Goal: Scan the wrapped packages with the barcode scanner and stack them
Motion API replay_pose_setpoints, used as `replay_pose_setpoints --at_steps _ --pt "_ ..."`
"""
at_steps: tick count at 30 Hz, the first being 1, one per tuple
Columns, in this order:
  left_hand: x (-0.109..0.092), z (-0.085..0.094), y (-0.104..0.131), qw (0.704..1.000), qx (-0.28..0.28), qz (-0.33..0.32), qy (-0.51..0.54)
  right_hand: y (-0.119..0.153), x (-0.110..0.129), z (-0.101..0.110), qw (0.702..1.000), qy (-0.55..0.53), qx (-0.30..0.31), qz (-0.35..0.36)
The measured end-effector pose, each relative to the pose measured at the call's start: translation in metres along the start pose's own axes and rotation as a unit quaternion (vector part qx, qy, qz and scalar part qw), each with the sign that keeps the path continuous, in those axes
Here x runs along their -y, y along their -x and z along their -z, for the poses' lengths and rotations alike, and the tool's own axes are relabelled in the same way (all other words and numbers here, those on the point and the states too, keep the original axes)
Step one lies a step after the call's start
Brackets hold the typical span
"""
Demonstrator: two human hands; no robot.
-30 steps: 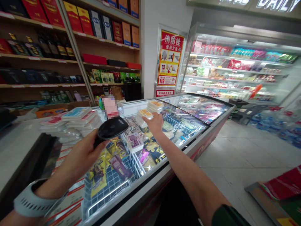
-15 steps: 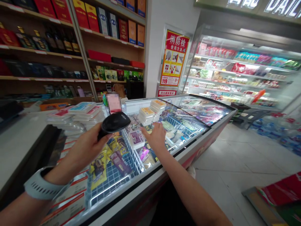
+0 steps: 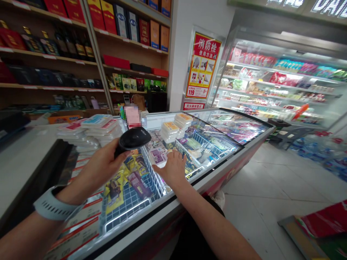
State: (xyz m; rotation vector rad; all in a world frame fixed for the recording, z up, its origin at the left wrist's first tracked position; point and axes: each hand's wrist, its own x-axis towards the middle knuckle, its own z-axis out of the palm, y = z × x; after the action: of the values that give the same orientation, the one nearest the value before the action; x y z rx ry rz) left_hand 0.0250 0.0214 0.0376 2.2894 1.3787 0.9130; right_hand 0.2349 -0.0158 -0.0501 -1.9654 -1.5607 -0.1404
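left hand (image 3: 107, 156) grips a black barcode scanner (image 3: 135, 138); right hand (image 3: 173, 169), spread and empty, is beside a purple-labelled box (image 3: 157, 155), contact unclear.

Right hand (image 3: 172, 169) from yellow-labelled stack (image 3: 170, 132) to purple-labelled box (image 3: 157, 155), contact unclear

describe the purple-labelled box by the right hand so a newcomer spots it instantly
Find the glass-topped chest freezer. Beside the person's right hand is a plastic box; its purple label sets it apart from the orange-labelled stacks behind.
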Motion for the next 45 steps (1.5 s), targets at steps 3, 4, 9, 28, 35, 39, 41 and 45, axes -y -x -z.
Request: replay_pose_setpoints --at_steps 3,4,9,28,35,39,41,45 --pt "0.001 0.0 0.0 1.0 -0.001 -0.003 -0.001 0.0 -0.003 0.002 1.0 -0.008 -0.012 0.006" --pt "0.002 0.0 0.0 1.0 -0.002 -0.006 0.001 -0.001 -0.004 0.004 1.0 -0.009 -0.02 0.011" --pt "0.003 0.0 0.001 1.0 -0.003 -0.015 0.02 -0.023 -0.012 0.018 0.992 0.0 -0.098 0.08" --pt "-0.013 0.002 0.01 1.0 0.001 -0.025 0.006 -0.058 -0.047 0.013 0.973 0.01 -0.183 0.143" --pt "-0.014 0.0 0.01 1.0 0.011 -0.024 0.011 -0.059 -0.05 0.013 0.971 0.003 -0.198 0.134" --pt "-0.014 -0.002 0.009 1.0 0.018 -0.021 0.008 -0.059 -0.049 0.014 0.973 0.004 -0.194 0.127" --pt "-0.014 -0.002 0.009 1.0 0.014 -0.018 -0.003 -0.059 -0.049 0.014 0.973 0.001 -0.194 0.127" --pt "-0.013 -0.003 0.008 1.0 0.011 -0.019 -0.013 -0.059 -0.049 0.014 0.975 -0.004 -0.186 0.123"
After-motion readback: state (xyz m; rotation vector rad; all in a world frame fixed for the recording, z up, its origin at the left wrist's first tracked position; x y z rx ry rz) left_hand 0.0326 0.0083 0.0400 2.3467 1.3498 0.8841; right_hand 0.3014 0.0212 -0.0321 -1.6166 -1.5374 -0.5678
